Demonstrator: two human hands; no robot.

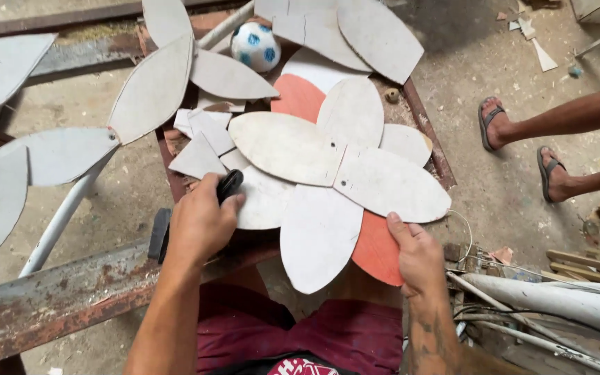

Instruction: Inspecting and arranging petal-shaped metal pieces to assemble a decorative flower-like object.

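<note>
Right hand (418, 257) pressed flat, fingers open, on the red petal (376, 250) to steady the metal flower (335, 173) on the rusty table (432, 149); left hand (199, 222) gripped a black hammer (175, 222) at the flower's left edge.

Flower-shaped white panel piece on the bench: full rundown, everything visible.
The flower piece is flat, dull white petal-shaped sheets, looks like painted metal, fanned from a centre joint with small dark fastener spots. It lies flat on a rusty bench over an orange-red disc. The right hand touches its lower edge; the left hand holds a black-handled tool at its left side.
</note>
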